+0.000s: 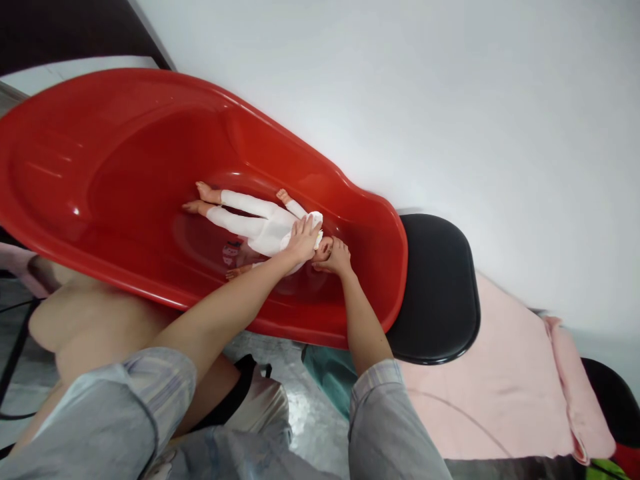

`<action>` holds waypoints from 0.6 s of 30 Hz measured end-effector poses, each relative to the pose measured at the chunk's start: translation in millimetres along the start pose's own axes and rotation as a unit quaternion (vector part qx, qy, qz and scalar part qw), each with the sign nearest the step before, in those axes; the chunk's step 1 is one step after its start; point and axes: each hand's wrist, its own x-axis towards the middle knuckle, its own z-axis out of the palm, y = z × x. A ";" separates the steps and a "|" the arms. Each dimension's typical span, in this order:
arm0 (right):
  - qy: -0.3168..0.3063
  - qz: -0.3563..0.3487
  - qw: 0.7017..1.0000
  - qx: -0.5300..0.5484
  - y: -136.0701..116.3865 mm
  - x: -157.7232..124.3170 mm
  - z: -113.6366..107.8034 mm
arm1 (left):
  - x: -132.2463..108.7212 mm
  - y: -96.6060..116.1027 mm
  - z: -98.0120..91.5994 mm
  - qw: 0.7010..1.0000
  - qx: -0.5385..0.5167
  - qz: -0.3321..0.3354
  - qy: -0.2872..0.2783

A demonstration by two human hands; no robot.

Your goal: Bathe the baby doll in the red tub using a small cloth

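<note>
A baby doll (273, 230) in white clothing lies on its back in a red baby bathtub (200, 93), feet toward the left and head toward the right. My left hand (303, 239) rests over the doll's upper chest, its fingers closed on a white cloth (317, 218) by the neck; whether the cloth is loose or a bib, I cannot tell. Around the top and side of the doll's head (324, 248) curl the fingers of my right hand (338, 258). Part of the face shows between my hands. One doll arm is raised toward the tub's far side.
Behind the tub rises a white wall (400, 87). A black stool seat (437, 287) is at the tub's right end, beside a pink cloth-covered surface (480, 373) with a rolled edge. Under my arms shows a teal item (327, 373). Beige doll-like limbs (95, 320) are at lower left.
</note>
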 end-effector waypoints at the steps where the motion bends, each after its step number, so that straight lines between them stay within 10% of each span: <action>1: 0.002 -0.002 1.000 0.000 0.2 0.1 0.2 | 0.1 -0.4 1.0 1.000 0.000 -0.021 -0.001; 18: 0.011 -0.007 1.000 0.010 -0.6 -2.1 -2.8 | -0.8 9.4 -12.3 0.995 0.005 0.028 -0.093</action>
